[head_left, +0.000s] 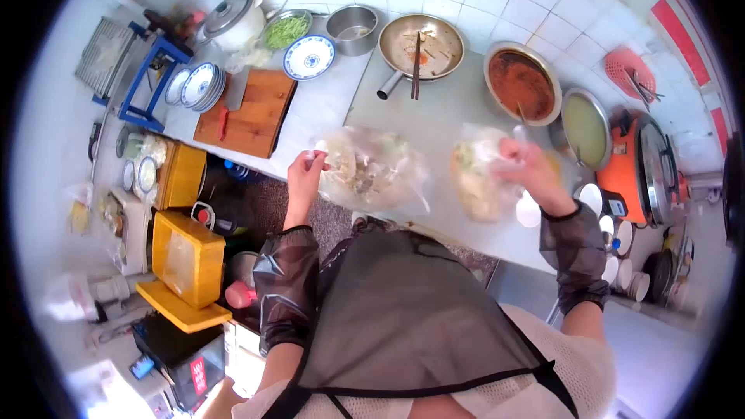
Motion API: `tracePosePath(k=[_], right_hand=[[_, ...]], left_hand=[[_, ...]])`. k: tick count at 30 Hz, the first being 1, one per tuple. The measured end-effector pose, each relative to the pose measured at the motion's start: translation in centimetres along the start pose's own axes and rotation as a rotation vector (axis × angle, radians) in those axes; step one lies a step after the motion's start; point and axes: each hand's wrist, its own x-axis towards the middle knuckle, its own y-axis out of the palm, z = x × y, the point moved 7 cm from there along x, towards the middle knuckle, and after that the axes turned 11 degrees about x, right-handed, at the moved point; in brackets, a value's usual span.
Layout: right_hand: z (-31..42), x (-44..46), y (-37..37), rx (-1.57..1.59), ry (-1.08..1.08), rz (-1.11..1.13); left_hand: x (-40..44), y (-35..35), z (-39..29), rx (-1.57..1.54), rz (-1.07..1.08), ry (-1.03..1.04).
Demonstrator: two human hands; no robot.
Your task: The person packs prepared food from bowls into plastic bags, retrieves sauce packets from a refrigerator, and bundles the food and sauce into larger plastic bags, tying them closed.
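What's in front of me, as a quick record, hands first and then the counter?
Left hand: pinching the edge of a clear bag
Right hand: at a second bag; grip too blurred to tell
Chopsticks: resting across the pan
Knife: on the cutting board, red handle
Red-orange liquid: in a bowl, right of the pan
Bag contents: unclear

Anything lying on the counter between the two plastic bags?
Nothing: a narrow bare strip of grey counter separates the left bag, at the left hand, from the right bag, at the right hand, in the head view.
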Motion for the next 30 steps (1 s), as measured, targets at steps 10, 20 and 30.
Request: tracePosePath(k=[10,20,30], right_hand=[[-8.0,12.0,20.3,0.313,0.249,-0.397],[-6.4,2.9,13.5,-0.194,0.064,-0.829],[15.2,14.1,14.2,0.955,-0.056,-0.281]], left_hand=[[-0.7,-0.8,-4.3,-0.513,0.585,-0.326],[0.8,-2.1,-4.8,-0.506,0.640,-0.351],[5.1,-13.2,-13.1,-0.615,0.419,-0.105]])
